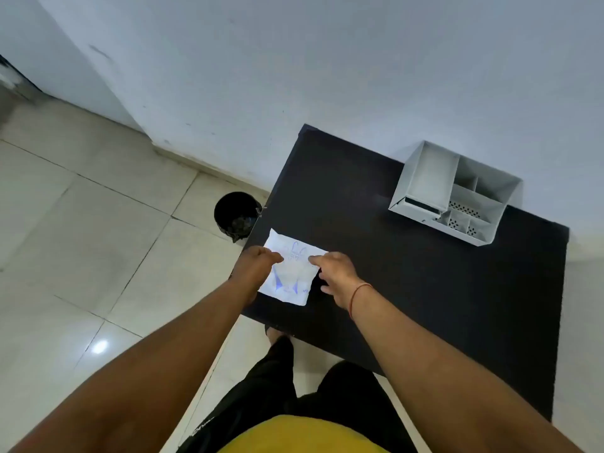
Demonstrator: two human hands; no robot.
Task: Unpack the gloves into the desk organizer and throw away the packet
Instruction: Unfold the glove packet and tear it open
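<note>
A white glove packet [292, 271] with blue print lies flat at the near left corner of the black table [425, 289]. My left hand [255, 268] pinches its left edge with closed fingers. My right hand [336, 273] pinches its right edge, thumb and forefinger on the paper. The packet looks sealed; no gloves show. A white desk organizer [454, 194] with several empty compartments stands at the table's far right by the wall. A black bin [237, 214] with a dark liner stands on the floor just left of the table.
A white wall runs behind the table. Pale floor tiles [98, 240] spread to the left. My legs in dark trousers stand at the table's near edge. The table's right edge lies close to the frame's right side.
</note>
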